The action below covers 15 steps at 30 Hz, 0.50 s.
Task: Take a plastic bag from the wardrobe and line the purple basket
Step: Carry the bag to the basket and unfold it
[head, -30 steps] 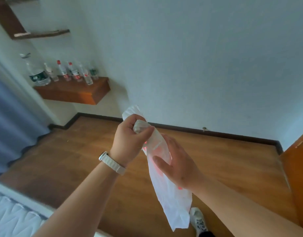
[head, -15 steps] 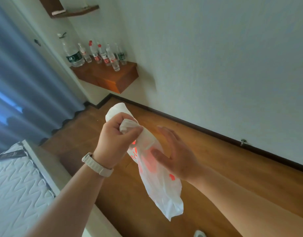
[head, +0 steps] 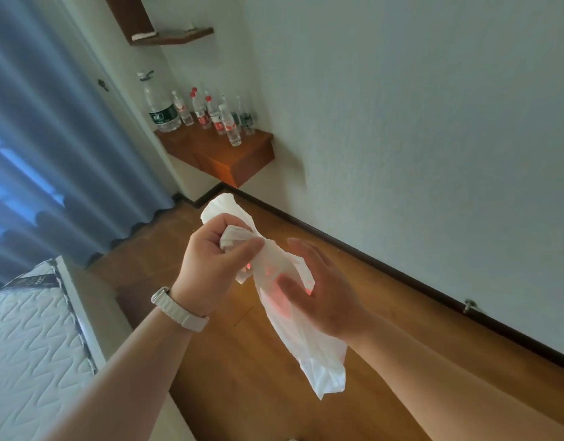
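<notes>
Left hand clenches the plastic bag; the loosely open right hand should rub its layers apart.

Left hand fisted; right hand fingers spread

A single head-worn view looks forward and down, tilted, close on the fingers; floor below them, shelf beyond, perhaps a mattress to their left.
</notes>
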{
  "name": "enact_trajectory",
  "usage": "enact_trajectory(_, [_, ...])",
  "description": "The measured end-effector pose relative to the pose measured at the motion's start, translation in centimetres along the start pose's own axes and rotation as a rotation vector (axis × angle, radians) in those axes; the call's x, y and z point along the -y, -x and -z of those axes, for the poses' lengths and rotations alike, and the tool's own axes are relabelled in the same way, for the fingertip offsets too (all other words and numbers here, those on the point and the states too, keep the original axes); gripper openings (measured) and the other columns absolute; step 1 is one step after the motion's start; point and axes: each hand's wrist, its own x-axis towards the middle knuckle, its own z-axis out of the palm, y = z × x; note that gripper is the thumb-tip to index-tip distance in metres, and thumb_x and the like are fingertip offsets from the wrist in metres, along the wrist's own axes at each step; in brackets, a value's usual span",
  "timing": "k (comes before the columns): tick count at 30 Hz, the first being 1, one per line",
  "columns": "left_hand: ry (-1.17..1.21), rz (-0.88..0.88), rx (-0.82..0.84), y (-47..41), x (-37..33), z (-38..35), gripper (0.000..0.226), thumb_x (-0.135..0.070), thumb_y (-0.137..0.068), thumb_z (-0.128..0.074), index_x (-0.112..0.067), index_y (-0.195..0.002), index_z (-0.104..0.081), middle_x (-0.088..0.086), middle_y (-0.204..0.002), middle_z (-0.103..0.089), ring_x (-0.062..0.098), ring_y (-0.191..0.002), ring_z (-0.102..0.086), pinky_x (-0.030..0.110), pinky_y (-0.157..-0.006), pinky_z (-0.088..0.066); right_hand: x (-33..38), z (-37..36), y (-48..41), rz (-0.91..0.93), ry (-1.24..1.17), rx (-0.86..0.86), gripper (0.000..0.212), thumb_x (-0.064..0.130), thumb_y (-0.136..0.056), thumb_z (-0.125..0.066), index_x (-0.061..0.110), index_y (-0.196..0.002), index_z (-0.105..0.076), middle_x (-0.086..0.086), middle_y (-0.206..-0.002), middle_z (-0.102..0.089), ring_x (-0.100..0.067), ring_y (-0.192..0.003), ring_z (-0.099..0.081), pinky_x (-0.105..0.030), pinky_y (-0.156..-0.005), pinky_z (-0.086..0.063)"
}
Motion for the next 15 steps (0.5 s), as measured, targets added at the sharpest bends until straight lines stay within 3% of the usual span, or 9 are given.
enact_trajectory(6, [0.064, -0.003, -0.012, -3.8, 1.6, 1.1, 0.015, -0.028, -0.068, -0.077, -0.025, -0.077, -0.065, -0.001, -0.079, -0.064, 0.017, -0.074, -0.063, 0.030, -0.064, -0.053, -0.5, -1.0, -4.0, 0.013, 0.071, 0.022, 0.063, 0.076, -0.088, -0.038, 0.047, -0.143, -0.028, 0.026, -0.148, -0.035, 0.007, -0.123, -0.037, -0.019, -0.098, -0.038])
enact_trajectory(8, [0.075, -0.007, -0.007, -5.6, 2.7, 1.9, 0.017, -0.035, -0.066, -0.076, -0.026, -0.076, -0.066, 0.001, -0.079, -0.064, 0.018, -0.073, -0.063, 0.030, -0.063, -0.052, -0.6, -1.5, -5.7, 0.019, 0.083, 0.029, 0.065, 0.078, -0.087, -0.036, 0.047, -0.143, -0.028, 0.026, -0.147, -0.037, 0.003, -0.125, -0.042, -0.024, -0.102, -0.043])
enact_trajectory(11, [0.105, 0.002, -0.002, -8.8, 4.5, 3.4, 0.018, -0.037, -0.064, -0.077, -0.028, -0.076, -0.066, 0.000, -0.079, -0.065, 0.019, -0.073, -0.064, 0.032, -0.062, -0.053, -0.5, -2.5, -9.1, 0.021, 0.085, 0.062, 0.064, 0.081, -0.085, -0.036, 0.050, -0.140, -0.029, 0.027, -0.139, -0.043, -0.003, -0.122, -0.051, -0.035, -0.100, -0.052])
enact_trajectory(15, [0.124, 0.002, 0.012, -13.7, 7.0, 6.6, 0.018, -0.033, -0.068, -0.078, -0.025, -0.080, -0.066, 0.003, -0.082, -0.066, 0.024, -0.078, -0.066, 0.039, -0.068, -0.058, 0.2, -4.2, -14.7, 0.020, 0.112, 0.091, 0.065, 0.082, -0.083, -0.036, 0.051, -0.139, -0.029, 0.027, -0.135, -0.045, -0.005, -0.119, -0.055, -0.036, -0.099, -0.054])
